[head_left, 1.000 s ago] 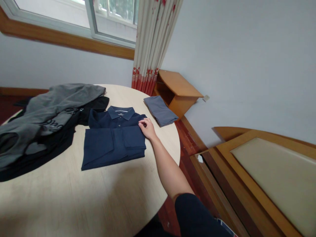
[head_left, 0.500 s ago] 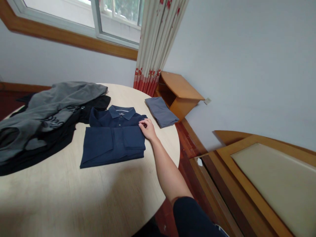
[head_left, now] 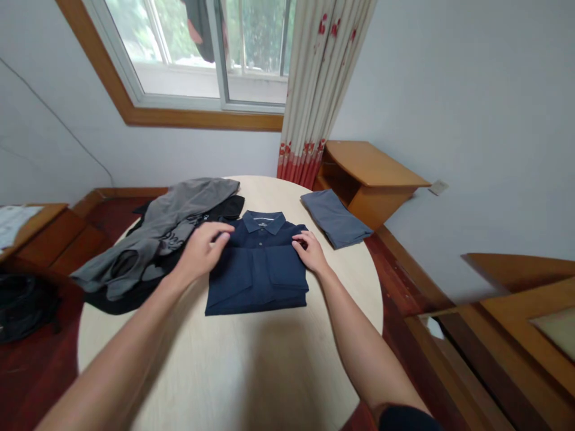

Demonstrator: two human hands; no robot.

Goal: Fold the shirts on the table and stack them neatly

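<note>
A folded navy polo shirt (head_left: 258,272) lies collar-up in the middle of a round pale wooden table (head_left: 233,365). My right hand (head_left: 309,252) rests on the shirt's right shoulder edge, fingers curled against the cloth. My left hand (head_left: 200,250) reaches to the shirt's left shoulder, fingers spread and touching the fabric. Neither hand lifts the shirt.
A heap of grey and black clothes (head_left: 157,239) lies on the table's left. A folded grey-blue garment (head_left: 335,218) sits at the far right edge. Behind are a wooden cabinet (head_left: 372,179), a curtain (head_left: 318,90) and a window (head_left: 197,48). Wooden furniture (head_left: 516,323) stands at right.
My left hand has come into view and reached the shirt's left shoulder. The view has swung left and up, showing more window. My right hand stays on the shirt.
</note>
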